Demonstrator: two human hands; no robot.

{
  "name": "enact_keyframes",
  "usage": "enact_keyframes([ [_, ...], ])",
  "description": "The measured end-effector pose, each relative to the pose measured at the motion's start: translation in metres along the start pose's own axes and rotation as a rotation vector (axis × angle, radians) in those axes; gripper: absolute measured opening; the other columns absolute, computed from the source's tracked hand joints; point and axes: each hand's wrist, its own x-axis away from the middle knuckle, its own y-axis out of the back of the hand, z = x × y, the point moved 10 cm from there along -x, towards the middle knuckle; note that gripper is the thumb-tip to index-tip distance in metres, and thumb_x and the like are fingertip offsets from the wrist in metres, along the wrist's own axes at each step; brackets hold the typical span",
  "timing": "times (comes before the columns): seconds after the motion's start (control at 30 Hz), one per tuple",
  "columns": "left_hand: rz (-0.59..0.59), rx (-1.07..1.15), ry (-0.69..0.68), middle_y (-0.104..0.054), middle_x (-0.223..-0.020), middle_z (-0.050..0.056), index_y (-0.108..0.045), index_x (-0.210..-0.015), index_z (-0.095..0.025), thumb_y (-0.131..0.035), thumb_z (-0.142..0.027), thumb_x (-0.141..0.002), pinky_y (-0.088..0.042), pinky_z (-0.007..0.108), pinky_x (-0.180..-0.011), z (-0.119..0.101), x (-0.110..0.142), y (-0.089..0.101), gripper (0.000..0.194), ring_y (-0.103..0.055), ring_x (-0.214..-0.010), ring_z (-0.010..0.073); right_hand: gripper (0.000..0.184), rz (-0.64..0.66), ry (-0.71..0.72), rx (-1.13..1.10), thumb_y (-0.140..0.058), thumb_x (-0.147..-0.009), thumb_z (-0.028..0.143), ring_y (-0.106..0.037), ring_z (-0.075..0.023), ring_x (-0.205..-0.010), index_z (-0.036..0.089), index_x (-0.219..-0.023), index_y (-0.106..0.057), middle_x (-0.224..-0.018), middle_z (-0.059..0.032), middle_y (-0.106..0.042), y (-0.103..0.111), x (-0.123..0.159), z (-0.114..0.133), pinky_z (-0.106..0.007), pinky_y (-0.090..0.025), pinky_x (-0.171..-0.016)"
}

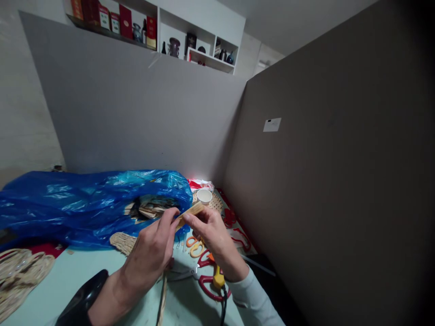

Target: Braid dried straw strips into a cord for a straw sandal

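A pale, flat strip of dried straw or husk (196,209) is stretched between my hands above the table. My left hand (154,251) pinches its lower left end between thumb and fingers. At its upper right part, my right hand (215,237) grips it with thumb and fingers. Below my hands lie large red-handled scissors (213,296), smaller scissors with orange-yellow handles (196,250) and a yellow tool with a black cord (218,277). A narrow straw strip (162,301) runs down beneath my left hand. Partly behind that hand is a woven straw sole-shaped piece (122,243).
A blue plastic bag (84,203) with dried husks (154,208) in its opening spreads across the back left. Woven straw pieces (23,280) lie at left. A white cup (204,196) stands behind my right hand. Grey partitions (146,113) enclose the table (91,260) behind and at right.
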Motion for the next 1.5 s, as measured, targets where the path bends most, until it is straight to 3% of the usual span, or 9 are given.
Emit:
enact_keyframes([
  [0.1, 0.01, -0.043, -0.041, -0.071, -0.08, 0.008, -0.064, -0.087, -0.023, -0.054, -0.033, -0.088, -0.044, 0.035, -0.072, -0.004, 0.0, 0.001, 0.013, -0.068, -0.074, 0.0279, 0.04, 0.038, -0.006, 0.008, -0.077, -0.077, 0.053, -0.038, -0.0083, -0.05, 0.017, -0.073, -0.062, -0.056, 0.0061, -0.048, -0.001, 0.0, -0.001, -0.024, -0.028, -0.048],
  [0.2, 0.009, -0.052, -0.029, -0.064, -0.069, 0.001, -0.062, -0.085, -0.024, -0.052, -0.033, -0.09, -0.041, 0.032, -0.064, -0.008, -0.002, 0.008, 0.014, -0.063, -0.063, 0.0226, 0.038, 0.066, -0.008, -0.018, -0.075, -0.079, 0.052, -0.039, -0.0081, -0.051, 0.017, -0.073, -0.061, -0.058, 0.0059, -0.048, -0.002, 0.001, 0.002, -0.024, -0.03, -0.049],
  [0.3, 0.057, 0.118, 0.135, -0.061, -0.069, -0.002, -0.063, -0.083, -0.023, -0.053, -0.039, -0.093, -0.038, 0.028, -0.06, 0.003, -0.006, 0.01, 0.021, -0.056, -0.062, 0.0185, 0.034, 0.084, -0.011, -0.049, -0.076, -0.079, 0.048, -0.043, -0.009, -0.056, 0.016, -0.08, -0.065, -0.066, 0.0037, -0.054, -0.005, 0.003, 0.003, -0.024, -0.035, -0.054],
  [0.43, 0.154, 0.373, 0.305, -0.066, -0.075, 0.0, -0.066, -0.08, -0.021, -0.057, -0.047, -0.09, -0.043, 0.027, -0.063, 0.017, -0.01, -0.002, 0.028, -0.056, -0.071, 0.0194, 0.034, 0.081, -0.02, -0.091, -0.076, -0.079, 0.048, -0.05, -0.012, -0.062, 0.016, -0.085, -0.066, -0.073, 0.0004, -0.059, -0.006, 0.004, 0.001, -0.026, -0.041, -0.058],
  [0.63, 0.178, 0.443, 0.307, -0.067, -0.077, 0.0, -0.068, -0.082, -0.02, -0.069, -0.049, -0.08, -0.044, 0.026, -0.064, 0.016, -0.013, -0.01, 0.029, -0.058, -0.071, 0.0186, 0.037, -0.002, -0.006, -0.112, -0.08, -0.076, 0.047, -0.049, -0.0108, -0.062, 0.019, -0.091, -0.062, -0.073, 0.0039, -0.056, 0.001, 0.002, 0.002, -0.024, -0.04, -0.058],
  [0.8, 0.109, 0.424, 0.304, -0.063, -0.075, -0.001, -0.067, -0.079, -0.02, -0.069, -0.045, -0.079, -0.044, 0.026, -0.065, 0.017, -0.011, -0.001, 0.025, -0.056, -0.072, 0.018, 0.04, 0.083, -0.032, -0.084, -0.083, -0.071, 0.051, -0.049, -0.0118, -0.062, 0.015, -0.082, -0.069, -0.071, 0.0011, -0.059, -0.012, 0.003, -0.002, -0.025, -0.037, -0.059],
  [1.0, 0.159, 0.442, 0.325, -0.066, -0.076, 0.0, -0.066, -0.08, -0.019, -0.068, -0.046, -0.078, -0.048, 0.028, -0.066, 0.02, -0.011, -0.009, 0.027, -0.06, -0.071, 0.0187, 0.037, 0.1, -0.042, -0.068, -0.077, -0.077, 0.05, -0.051, -0.0131, -0.067, 0.014, -0.083, -0.071, -0.075, -0.0009, -0.062, -0.011, 0.004, -0.006, -0.026, -0.038, -0.065],
  [1.23, 0.183, 0.297, 0.277, -0.07, -0.076, 0.003, -0.068, -0.075, -0.02, -0.069, -0.045, -0.075, -0.046, 0.032, -0.069, 0.019, -0.014, -0.007, 0.024, -0.062, -0.073, 0.0228, 0.04, 0.076, -0.045, -0.024, -0.081, -0.073, 0.051, -0.055, -0.0146, -0.07, 0.014, -0.083, -0.072, -0.075, -0.0003, -0.064, -0.005, 0.001, -0.012, -0.027, -0.042, -0.069],
  [1.5, 0.198, 0.231, 0.242, -0.059, -0.065, -0.002, -0.066, -0.067, -0.021, -0.064, -0.04, -0.077, -0.036, 0.029, -0.063, 0.014, -0.013, -0.008, 0.021, -0.05, -0.066, 0.0187, 0.036, 0.096, -0.038, -0.028, -0.082, -0.073, 0.046, -0.052, -0.013, -0.068, 0.013, -0.084, -0.073, -0.076, -0.0003, -0.064, -0.009, 0.001, -0.012, -0.025, -0.038, -0.065],
])
